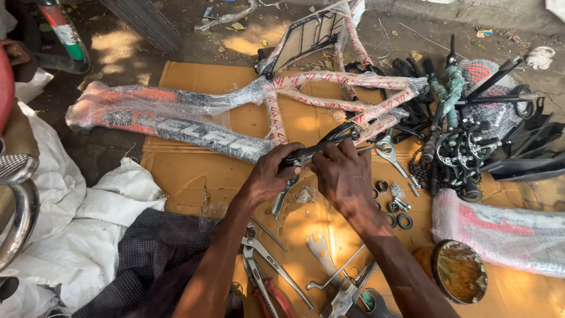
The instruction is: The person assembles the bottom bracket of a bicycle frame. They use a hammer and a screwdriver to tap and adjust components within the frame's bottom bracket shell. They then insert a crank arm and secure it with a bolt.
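Sun-dappled dirt ground, flattened cardboard

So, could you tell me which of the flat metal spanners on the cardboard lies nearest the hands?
The silver open-ended spanner beside the right hand; the others lie lower, near the pliers.

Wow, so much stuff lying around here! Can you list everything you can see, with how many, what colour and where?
bicycle frame: one, orange and black, plastic-wrapped, across the cardboard's top
cardboard sheet: one, brown, on the ground
brake part: one, black and silver, held in both hands
spanner: one, silver, right of the hands
washers and nuts: several, dark and silver, right of the hands
pliers: one, silver, red grips, bottom centre
grease tin: one, open, brownish, bottom right
black parts pile: many, right side
white sacks: several, left
left hand: gripping the part
right hand: gripping the part
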